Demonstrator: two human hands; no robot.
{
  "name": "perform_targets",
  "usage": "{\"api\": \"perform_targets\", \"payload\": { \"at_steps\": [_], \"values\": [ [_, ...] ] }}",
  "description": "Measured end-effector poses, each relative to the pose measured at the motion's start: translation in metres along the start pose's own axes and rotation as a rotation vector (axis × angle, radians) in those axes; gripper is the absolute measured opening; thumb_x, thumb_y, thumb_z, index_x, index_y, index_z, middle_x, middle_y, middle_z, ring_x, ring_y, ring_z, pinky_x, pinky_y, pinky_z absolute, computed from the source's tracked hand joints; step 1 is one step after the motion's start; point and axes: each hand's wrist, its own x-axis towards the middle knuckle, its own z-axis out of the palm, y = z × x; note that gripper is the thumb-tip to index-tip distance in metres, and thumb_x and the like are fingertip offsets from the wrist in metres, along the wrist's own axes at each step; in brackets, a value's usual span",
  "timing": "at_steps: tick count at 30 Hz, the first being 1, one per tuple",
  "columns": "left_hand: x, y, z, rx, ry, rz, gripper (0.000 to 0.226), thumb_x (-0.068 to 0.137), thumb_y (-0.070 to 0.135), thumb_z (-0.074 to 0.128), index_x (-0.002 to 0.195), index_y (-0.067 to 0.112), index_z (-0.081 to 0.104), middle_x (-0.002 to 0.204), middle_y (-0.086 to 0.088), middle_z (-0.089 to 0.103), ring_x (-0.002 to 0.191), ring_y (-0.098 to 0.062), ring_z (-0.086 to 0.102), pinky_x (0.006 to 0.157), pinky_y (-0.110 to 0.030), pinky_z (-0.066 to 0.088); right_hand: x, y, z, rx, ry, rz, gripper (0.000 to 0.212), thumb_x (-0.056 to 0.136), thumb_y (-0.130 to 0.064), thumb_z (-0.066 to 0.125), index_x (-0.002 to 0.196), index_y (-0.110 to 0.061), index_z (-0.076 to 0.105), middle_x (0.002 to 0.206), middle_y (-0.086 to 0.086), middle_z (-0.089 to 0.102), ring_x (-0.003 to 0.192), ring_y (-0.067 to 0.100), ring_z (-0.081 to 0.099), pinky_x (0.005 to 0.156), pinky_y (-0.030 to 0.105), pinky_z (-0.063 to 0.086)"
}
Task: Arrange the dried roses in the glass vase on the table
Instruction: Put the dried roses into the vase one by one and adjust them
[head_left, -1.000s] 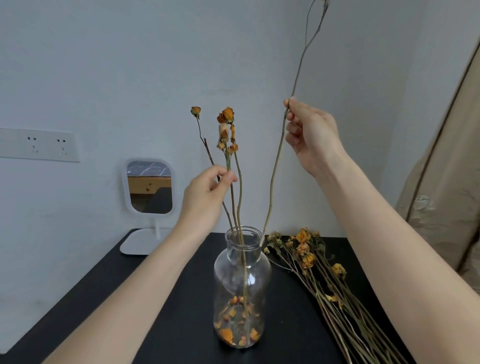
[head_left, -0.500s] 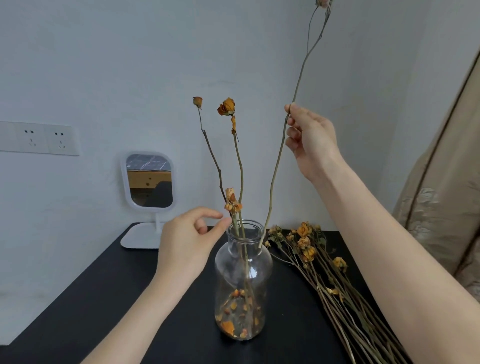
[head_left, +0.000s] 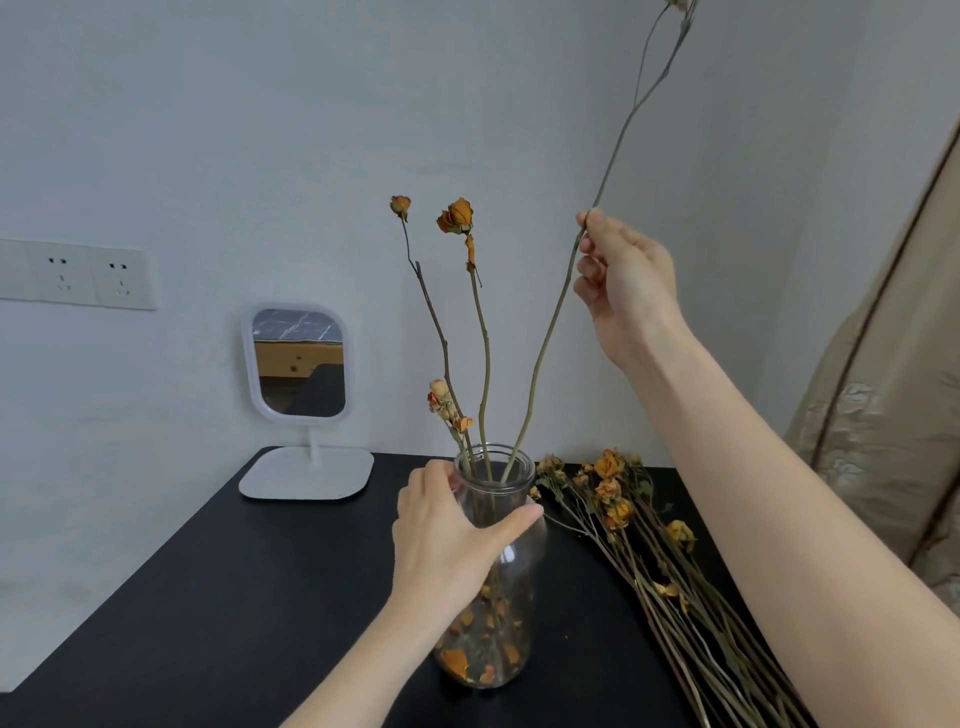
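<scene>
A clear glass vase stands on the black table, with loose orange petals at its bottom. My left hand wraps around the vase's neck and shoulder. Two tall dried roses and a short one stand in it. My right hand pinches a long thin stem high above the vase; the stem's lower end sits inside the vase mouth and its top runs out of the frame. A bundle of dried roses lies on the table right of the vase.
A small white standing mirror is at the table's back left, by the wall. A wall socket plate is further left. A beige curtain hangs at the right edge.
My left hand released the short rose, which dropped low in the vase, then came down onto the vase's neck. My right hand has kept its hold on the long stem.
</scene>
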Motion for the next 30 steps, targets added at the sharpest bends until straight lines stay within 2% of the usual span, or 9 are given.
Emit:
{"api": "perform_targets", "payload": {
  "at_steps": [7,12,16,19,23,26,28,30],
  "values": [
    [0.011,-0.011,-0.007,-0.068,-0.054,0.024,0.061,0.051,0.068,0.07,0.098,0.036,0.05,0.098,0.02,0.049,0.107,-0.01,0.046,0.091,-0.036,0.047,-0.015,0.017,-0.002,-0.131,-0.061,-0.006,0.019,0.094,-0.014,0.051,0.082,-0.016,0.066,0.065,-0.005,0.047,0.049,0.004,0.037,0.044,0.014,0.033],
    [0.022,-0.02,-0.016,-0.095,-0.161,0.042,0.044,0.056,0.06,0.073,0.091,0.043,0.054,0.102,0.023,0.051,0.11,-0.008,0.045,0.086,-0.023,0.038,-0.03,0.03,-0.007,-0.211,-0.117,0.0,0.019,0.093,-0.015,0.052,0.081,-0.018,0.066,0.063,-0.006,0.048,0.048,0.003,0.038,0.045,0.014,0.034],
    [0.028,-0.023,-0.022,-0.147,-0.273,0.045,0.029,0.061,0.053,0.075,0.083,0.052,0.057,0.101,0.025,0.053,0.106,0.0,0.046,0.078,-0.014,0.034,-0.042,0.042,-0.013,-0.305,-0.14,0.015,0.014,0.092,-0.018,0.055,0.084,-0.018,0.067,0.063,-0.007,0.051,0.049,0.004,0.038,0.046,0.014,0.035],
    [0.031,-0.023,-0.025,-0.187,-0.336,0.04,0.032,0.066,0.044,0.077,0.082,0.062,0.055,0.103,0.026,0.053,0.101,0.008,0.046,0.075,-0.011,0.035,-0.049,0.05,-0.018,-0.379,-0.153,0.022,0.013,0.091,-0.018,0.056,0.086,-0.014,0.068,0.062,-0.007,0.052,0.047,0.001,0.039,0.046,0.013,0.035],
    [0.032,-0.022,-0.023,-0.235,-0.364,0.045,0.036,0.07,0.036,0.075,0.083,0.063,0.054,0.108,0.025,0.053,0.099,0.012,0.048,0.076,-0.011,0.037,-0.061,0.059,-0.023,-0.499,-0.214,0.001,0.016,0.089,-0.016,0.06,0.09,-0.002,0.066,0.063,-0.001,0.051,0.045,-0.005,0.045,0.05,0.005,0.039],
    [0.029,-0.02,-0.018,-0.265,-0.337,0.061,0.035,0.067,0.041,0.075,0.083,0.065,0.054,0.109,0.023,0.053,0.103,0.005,0.05,0.08,-0.014,0.039,-0.07,0.064,-0.027,-0.561,-0.292,0.004,0.01,0.088,-0.014,0.061,0.079,-0.012,0.065,0.062,-0.001,0.051,0.05,-0.003,0.045,0.055,0.004,0.04],
    [0.028,-0.021,-0.017,-0.284,-0.319,0.068,0.032,0.065,0.044,0.074,0.085,0.061,0.056,0.109,0.022,0.053,0.106,0.001,0.051,0.085,-0.017,0.04,-0.074,0.068,-0.029,-0.594,-0.315,0.031,0.015,0.087,-0.014,0.062,0.073,-0.019,0.065,0.061,-0.003,0.051,0.052,-0.002,0.043,0.055,0.006,0.04],
    [0.028,-0.022,-0.016,-0.294,-0.313,0.075,0.03,0.065,0.044,0.073,0.087,0.057,0.057,0.109,0.022,0.053,0.11,-0.002,0.051,0.091,-0.023,0.042,-0.076,0.072,-0.03,-0.618,-0.325,0.063,0.014,0.086,-0.014,0.063,0.073,-0.019,0.065,0.062,-0.002,0.052,0.055,0.001,0.045,0.056,0.008,0.041]
  ]
}}
